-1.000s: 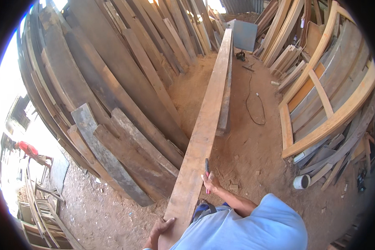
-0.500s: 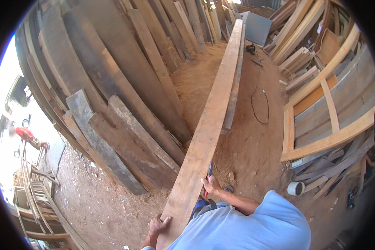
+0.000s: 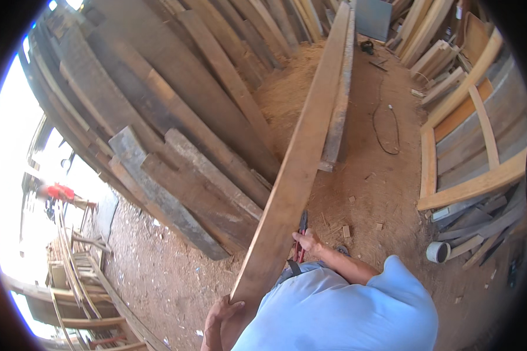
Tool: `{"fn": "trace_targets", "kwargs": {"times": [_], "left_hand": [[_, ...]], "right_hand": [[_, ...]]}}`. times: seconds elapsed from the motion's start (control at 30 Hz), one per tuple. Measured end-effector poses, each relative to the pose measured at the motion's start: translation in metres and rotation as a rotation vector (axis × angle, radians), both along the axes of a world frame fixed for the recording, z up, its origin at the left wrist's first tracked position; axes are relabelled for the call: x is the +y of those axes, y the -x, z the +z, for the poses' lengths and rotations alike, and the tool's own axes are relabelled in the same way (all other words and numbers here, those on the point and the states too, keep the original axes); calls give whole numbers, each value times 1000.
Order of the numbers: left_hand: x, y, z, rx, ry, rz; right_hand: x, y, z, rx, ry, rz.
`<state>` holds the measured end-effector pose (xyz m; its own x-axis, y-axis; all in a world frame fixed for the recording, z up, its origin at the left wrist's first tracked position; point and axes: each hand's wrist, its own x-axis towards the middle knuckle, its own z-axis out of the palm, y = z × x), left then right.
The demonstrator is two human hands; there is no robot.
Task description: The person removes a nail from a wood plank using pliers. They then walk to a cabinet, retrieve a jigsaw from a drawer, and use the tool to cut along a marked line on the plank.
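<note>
A long, wide wooden plank [image 3: 298, 169] runs from just in front of me far into the yard. My left hand [image 3: 221, 310] is closed on its near end, fingers over the edge at the left corner. To the right of the plank, my right hand [image 3: 309, 241] grips a pair of pliers [image 3: 303, 221] with red handles and dark jaws. The jaws point away from me, beside the plank's right edge. Part of the handles is hidden behind the fingers.
A second beam [image 3: 337, 128] lies beneath the plank's far part. Many boards [image 3: 181, 111] lean on the left. A wooden frame [image 3: 480, 190], a white cylinder [image 3: 437, 252] and scrap wood stand right. A black cable [image 3: 376, 128] lies on the dirt. A person in red is far left.
My left hand has shifted from lying on the plank's face to gripping its near end. The pliers remain in my right hand, with both red handles now showing. The view has tilted slightly.
</note>
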<state>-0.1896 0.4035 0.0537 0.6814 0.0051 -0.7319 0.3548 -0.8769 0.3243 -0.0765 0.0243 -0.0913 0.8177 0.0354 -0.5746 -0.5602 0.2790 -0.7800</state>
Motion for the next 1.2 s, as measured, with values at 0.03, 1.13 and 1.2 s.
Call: {"fn": "trace_targets", "kwargs": {"times": [0.03, 1.13, 1.2], "left_hand": [[-7, 3, 8, -9, -20, -42], [-166, -96, 12, 8, 627, -155], [-172, -108, -6, 22, 939, -48]], "right_hand": [[-2, -5, -8, 39, 14, -3], [-32, 10, -6, 308, -142, -153], [-55, 12, -30, 324, -209, -137]]}}
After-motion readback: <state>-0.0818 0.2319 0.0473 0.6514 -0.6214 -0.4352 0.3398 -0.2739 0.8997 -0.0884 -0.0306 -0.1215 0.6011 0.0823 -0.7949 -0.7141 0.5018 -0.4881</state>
